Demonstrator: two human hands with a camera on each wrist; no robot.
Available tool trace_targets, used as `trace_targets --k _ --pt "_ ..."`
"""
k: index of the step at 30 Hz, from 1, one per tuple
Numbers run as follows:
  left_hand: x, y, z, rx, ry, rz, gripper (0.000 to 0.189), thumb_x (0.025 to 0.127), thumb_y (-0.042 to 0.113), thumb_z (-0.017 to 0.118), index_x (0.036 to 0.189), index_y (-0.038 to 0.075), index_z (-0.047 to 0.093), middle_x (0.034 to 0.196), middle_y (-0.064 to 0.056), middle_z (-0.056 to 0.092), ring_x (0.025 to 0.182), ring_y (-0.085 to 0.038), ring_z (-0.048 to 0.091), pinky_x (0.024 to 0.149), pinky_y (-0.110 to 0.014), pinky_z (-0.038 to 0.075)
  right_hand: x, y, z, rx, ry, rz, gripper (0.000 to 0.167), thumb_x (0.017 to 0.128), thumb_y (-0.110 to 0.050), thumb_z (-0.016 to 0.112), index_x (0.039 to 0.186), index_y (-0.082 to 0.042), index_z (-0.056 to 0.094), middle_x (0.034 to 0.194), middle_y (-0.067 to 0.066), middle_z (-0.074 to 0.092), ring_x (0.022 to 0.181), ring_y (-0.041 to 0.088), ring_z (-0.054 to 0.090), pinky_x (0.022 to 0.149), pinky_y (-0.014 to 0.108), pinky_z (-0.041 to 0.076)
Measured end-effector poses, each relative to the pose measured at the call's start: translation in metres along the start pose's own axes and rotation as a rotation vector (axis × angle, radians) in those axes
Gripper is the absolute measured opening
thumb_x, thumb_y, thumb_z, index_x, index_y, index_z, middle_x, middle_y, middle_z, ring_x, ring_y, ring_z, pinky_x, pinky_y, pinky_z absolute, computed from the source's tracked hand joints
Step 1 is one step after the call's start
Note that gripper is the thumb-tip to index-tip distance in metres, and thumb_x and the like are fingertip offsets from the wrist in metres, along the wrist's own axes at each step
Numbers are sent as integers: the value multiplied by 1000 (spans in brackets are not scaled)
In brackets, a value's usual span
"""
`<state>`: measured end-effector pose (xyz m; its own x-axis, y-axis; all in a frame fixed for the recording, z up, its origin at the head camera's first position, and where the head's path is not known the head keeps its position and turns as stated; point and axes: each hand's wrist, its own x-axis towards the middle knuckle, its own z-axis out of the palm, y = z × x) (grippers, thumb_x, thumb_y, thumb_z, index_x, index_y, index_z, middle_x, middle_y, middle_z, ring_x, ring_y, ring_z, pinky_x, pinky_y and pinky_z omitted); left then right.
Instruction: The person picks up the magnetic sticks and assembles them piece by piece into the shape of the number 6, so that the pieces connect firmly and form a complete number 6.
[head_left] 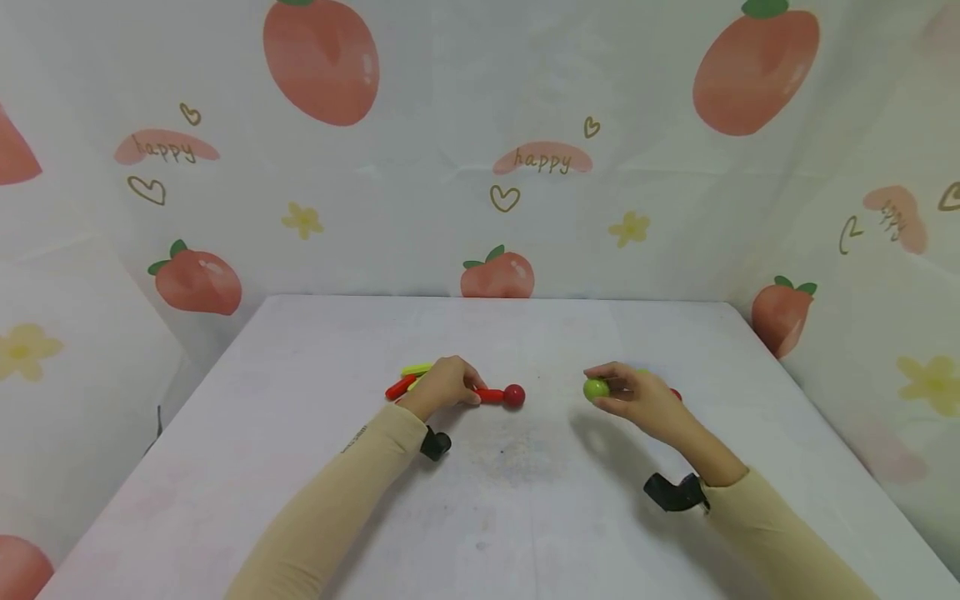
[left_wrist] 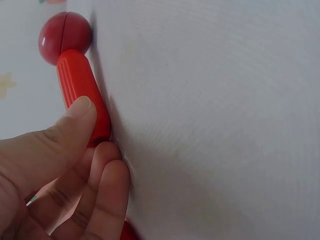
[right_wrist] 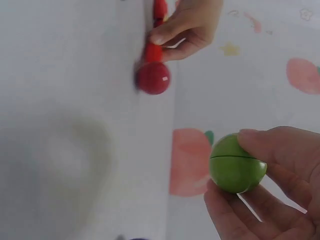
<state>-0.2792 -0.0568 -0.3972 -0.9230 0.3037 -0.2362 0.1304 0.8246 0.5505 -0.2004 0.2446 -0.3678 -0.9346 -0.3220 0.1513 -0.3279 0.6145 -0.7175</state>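
My left hand [head_left: 442,390] pinches a ridged red stick [left_wrist: 80,82] low over the table, thumb on top and fingertips at its near end. A glossy red ball [head_left: 514,396] meets the stick's far end. In the left wrist view, a bit of dark red [left_wrist: 129,233] peeks out beneath the fingers. Off to the right and raised above the table, my right hand [head_left: 656,408] holds a shiny green ball [right_wrist: 235,170] between thumb and fingertips. A dark seam runs around that ball.
Just behind the left hand lie a yellow stick [head_left: 417,368] and another red stick [head_left: 401,387]. Partly hidden behind the right hand are a red ball [head_left: 677,394] and something yellow-green [head_left: 642,372]. The white table [head_left: 337,333] backs onto a fruit-printed cloth [head_left: 420,208].
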Motion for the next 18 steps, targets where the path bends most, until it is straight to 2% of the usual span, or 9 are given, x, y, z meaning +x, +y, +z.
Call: trace_targets --k 7,10,18 --pt "-1 0 -1 -8 -1 -11 14 78 14 75 91 16 74 86 -1 65 82 -15 53 76 -27 44 13 -23 2 78 12 -25 38 83 -12 69 120 -11 59 120 13 61 104 29 64 81 24 54" --pt "-1 0 -1 -11 3 -6 14 78 14 75 91 16 74 85 -1 65 82 -15 52 76 -27 43 18 -31 7 112 14 -38 39 83 -12 69 121 -9 58 122 13 60 107 29 63 83 25 54" --pt "-1 0 0 0 3 1 14 77 14 75 91 16 74 84 0 65 81 -15 53 74 -26 43 29 -51 33 221 -26 -35 41 86 -15 67 125 -8 55 126 12 58 114 30 59 87 27 52"
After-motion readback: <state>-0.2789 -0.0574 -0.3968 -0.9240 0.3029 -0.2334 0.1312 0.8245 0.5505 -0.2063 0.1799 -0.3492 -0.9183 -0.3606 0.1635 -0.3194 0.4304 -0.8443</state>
